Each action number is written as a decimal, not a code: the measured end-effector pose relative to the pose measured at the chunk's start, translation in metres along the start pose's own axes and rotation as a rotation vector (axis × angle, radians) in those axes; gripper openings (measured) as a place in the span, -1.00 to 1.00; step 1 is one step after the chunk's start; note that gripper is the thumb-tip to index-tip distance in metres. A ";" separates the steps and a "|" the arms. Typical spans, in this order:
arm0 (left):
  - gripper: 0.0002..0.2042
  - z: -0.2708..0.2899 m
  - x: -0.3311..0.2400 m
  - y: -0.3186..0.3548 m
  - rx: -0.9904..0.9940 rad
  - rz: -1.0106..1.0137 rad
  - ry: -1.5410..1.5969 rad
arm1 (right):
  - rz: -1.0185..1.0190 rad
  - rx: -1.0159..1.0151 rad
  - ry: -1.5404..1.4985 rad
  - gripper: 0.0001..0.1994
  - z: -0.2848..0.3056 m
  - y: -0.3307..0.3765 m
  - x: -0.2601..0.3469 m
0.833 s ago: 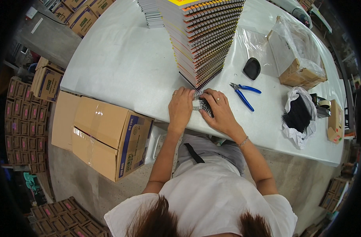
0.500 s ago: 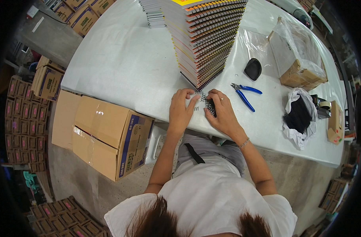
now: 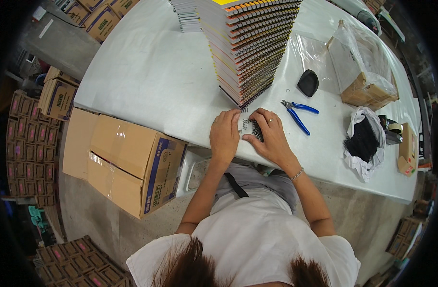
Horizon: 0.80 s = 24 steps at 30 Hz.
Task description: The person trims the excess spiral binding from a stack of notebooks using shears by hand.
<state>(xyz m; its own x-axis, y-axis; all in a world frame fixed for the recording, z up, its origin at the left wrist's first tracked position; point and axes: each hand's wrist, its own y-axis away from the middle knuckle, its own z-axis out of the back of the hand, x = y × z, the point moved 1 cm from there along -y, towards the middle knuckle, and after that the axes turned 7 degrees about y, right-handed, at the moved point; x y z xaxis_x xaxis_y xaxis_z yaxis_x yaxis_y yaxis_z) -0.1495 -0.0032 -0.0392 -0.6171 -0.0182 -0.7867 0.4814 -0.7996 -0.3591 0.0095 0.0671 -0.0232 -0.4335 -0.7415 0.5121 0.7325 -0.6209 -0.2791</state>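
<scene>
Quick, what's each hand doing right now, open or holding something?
Left hand: bent beside small wire coils; whether it holds any cannot be told.
Right hand: curled around dark coils; whether it grips them cannot be told.

Wide fisheye head view from above, facing steeply down, white short-sleeved cloth shirt [image 3: 267,225] close at six o'clock, bare left hand [image 3: 224,133] and bare right hand [image 3: 271,134] mid-frame, pale glossy surface [image 3: 142,76] stretching toward twelve o'clock.
</scene>
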 end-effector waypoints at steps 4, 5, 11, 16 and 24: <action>-0.80 0.006 0.005 -0.001 0.058 0.201 0.240 | 0.086 -0.047 0.111 -0.32 -0.002 -0.002 0.008; -0.81 0.008 0.004 -0.003 0.108 0.295 0.305 | 0.095 -0.049 0.153 -0.31 -0.004 -0.002 0.011; -0.82 0.004 0.002 -0.013 0.041 0.256 0.302 | 0.027 -0.064 0.227 -0.62 -0.023 -0.004 0.015; -0.78 0.000 0.000 -0.015 -0.030 0.118 0.124 | 0.015 -0.115 0.120 -0.78 -0.007 0.001 0.006; -0.82 -0.001 -0.004 -0.014 0.015 0.078 0.008 | 0.018 -0.116 0.106 -0.79 0.008 0.011 -0.002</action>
<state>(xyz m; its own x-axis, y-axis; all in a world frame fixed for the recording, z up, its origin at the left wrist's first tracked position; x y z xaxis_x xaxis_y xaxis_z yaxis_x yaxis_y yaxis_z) -0.1529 0.0087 -0.0314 -0.5735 -0.0760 -0.8157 0.5185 -0.8046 -0.2896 0.0225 0.0640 -0.0210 -0.4783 -0.7715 0.4196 0.6774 -0.6282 -0.3828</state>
